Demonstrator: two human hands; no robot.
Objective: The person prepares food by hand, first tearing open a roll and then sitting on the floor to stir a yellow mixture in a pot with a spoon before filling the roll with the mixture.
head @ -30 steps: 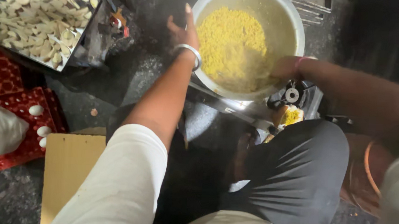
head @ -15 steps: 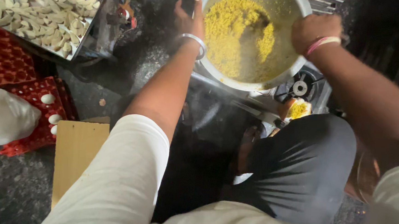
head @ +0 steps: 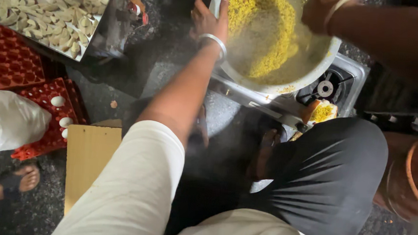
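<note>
Far left, red egg trays [head: 9, 61] hold a few white eggs [head: 58, 101]. The left hand [head: 207, 20] presses open-fingered on the rim of the big steel pan [head: 313, 70] of yellow food [head: 267, 34] on the burner [head: 325, 89]. The right hand [head: 322, 10] is clenched over the pan; what it grips, I can't tell.

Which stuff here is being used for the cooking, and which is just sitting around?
In use:
left hand on the rim of the pan
right hand over the pan
pan of yellow food
stove under it

Just lying about:
tray of pale pieces
red egg trays with a few eggs
white bag
cardboard
</note>
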